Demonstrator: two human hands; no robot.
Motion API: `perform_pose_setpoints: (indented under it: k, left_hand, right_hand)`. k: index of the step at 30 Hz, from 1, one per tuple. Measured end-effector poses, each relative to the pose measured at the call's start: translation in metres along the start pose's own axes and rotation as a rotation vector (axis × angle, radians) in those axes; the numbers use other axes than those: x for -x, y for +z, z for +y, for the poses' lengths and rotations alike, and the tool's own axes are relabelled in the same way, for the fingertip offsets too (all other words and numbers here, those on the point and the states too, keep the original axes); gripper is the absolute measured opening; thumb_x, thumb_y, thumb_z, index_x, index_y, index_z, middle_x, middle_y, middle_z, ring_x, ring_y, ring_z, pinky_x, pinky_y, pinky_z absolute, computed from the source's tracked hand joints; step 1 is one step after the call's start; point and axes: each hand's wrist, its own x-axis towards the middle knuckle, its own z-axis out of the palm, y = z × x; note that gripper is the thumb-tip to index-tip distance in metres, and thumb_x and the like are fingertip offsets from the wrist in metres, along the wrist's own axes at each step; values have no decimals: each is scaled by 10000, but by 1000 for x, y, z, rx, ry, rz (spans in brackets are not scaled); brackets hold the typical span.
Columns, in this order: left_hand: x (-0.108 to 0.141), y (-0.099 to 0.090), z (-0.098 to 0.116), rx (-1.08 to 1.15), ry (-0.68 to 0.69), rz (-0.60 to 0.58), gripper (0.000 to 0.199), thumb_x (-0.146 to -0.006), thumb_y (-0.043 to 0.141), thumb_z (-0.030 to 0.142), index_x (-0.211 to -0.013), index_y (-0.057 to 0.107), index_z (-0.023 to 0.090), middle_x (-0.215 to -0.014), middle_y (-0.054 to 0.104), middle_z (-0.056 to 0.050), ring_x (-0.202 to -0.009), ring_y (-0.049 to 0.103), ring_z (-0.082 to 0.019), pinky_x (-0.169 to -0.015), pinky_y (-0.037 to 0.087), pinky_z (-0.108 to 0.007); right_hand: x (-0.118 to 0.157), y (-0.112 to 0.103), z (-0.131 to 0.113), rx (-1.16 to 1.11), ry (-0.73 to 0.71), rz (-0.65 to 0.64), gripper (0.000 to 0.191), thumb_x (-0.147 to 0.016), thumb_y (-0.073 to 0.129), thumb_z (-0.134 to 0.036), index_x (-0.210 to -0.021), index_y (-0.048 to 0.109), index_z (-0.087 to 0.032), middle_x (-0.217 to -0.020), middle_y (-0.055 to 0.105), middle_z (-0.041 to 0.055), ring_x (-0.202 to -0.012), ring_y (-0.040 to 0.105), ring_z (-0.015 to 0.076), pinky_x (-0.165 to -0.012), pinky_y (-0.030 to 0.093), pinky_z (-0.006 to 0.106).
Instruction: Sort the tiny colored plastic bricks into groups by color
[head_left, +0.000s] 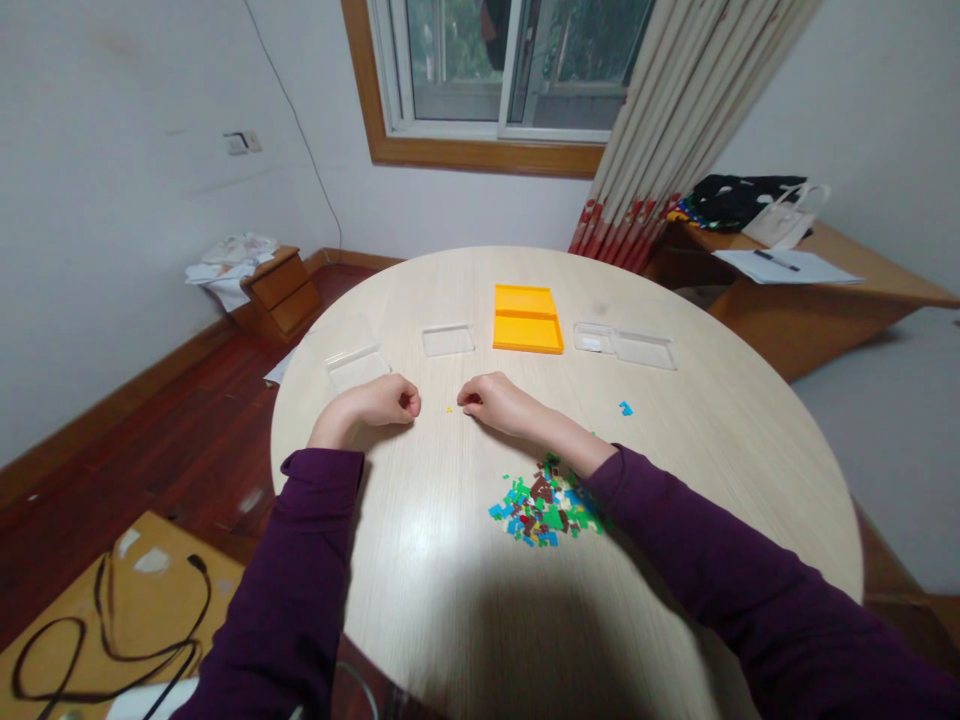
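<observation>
My left hand (386, 400) rests on the table with its fingers curled and the thumb pressed to them. Whatever it may hold is hidden. Opposite it, my right hand (495, 402) is closed in a pinch, and I cannot make out anything between the fingertips. A tiny yellow brick (449, 409) lies in the gap between the hands, nearer the right fingertips and apart from both. Below my right forearm spreads a heap of small building bricks (551, 512) in green, blue, brown, white and red. Off to the right lies a blue brick piece (626, 408).
On the round table (427, 580), an open yellow box (529, 333) stands at the back. Clear plastic trays flank it: one at left (356, 367), another near the middle (448, 340), and an open clear case (626, 345) at right. A wooden desk (862, 290) stands beyond.
</observation>
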Motion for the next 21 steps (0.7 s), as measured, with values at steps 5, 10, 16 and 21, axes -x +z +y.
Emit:
perform_pose_setpoints:
  k: [5,10,16,21]
  left_hand:
    - [0,-1,0,16,-29,-30,45,-571,522,201,-591,560,186,-552,512,31,-554,426,-118,-570,323,-275]
    - [1,-1,3,56,-41,4,125,-628,619,287,-583,566,184,-531,511,29,-547,429,-123,-561,314,-279]
    - [-2,2,8,126,-28,158,171,-691,632,301,-612,542,179,-568,563,6,-532,455,-114,-540,323,-265]
    - [-6,7,11,180,-7,270,147,-715,607,235,-619,506,188,-555,551,7,-518,485,-119,-524,322,-261]
  right_hand:
    - [-9,9,-6,-6,-14,0,196,-832,615,-31,-915,773,-112,-935,755,126,-854,670,191,-773,459,292]
    - [-15,14,-14,-23,-46,5,181,-822,623,-27,-881,771,-113,-894,752,114,-826,662,181,-750,455,281]
    - [-3,-5,7,-21,-20,84,208,-841,601,-57,-959,761,-116,-926,749,117,-810,655,175,-745,461,281]
    - [14,-27,43,29,20,142,190,-817,606,-72,-908,763,-127,-890,738,115,-786,648,195,-708,463,291]
